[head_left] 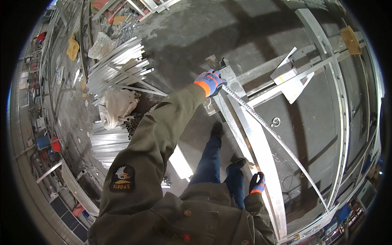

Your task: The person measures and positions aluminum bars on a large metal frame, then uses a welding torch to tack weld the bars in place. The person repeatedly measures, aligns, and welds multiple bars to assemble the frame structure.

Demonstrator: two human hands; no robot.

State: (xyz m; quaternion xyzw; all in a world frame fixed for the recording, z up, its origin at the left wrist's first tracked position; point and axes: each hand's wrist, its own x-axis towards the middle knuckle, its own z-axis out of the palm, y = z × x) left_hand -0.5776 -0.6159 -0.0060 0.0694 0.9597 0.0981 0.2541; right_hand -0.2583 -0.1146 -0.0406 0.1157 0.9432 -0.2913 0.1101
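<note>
Jacket (179, 216) — tape measure (279, 140), diagonally down-right

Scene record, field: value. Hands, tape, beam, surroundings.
left hand: gloved, gripping the tape near the beam's far end
right hand: gloved, low, at the beam; contact unclear
tape: extended, slanting from left hand to lower right, diverging from the beam
beam: long, pale metal, running from near left hand toward the picture's bottom
left side: metal strips in a pile, whitish bag below them in the picture
floor: grey
</note>
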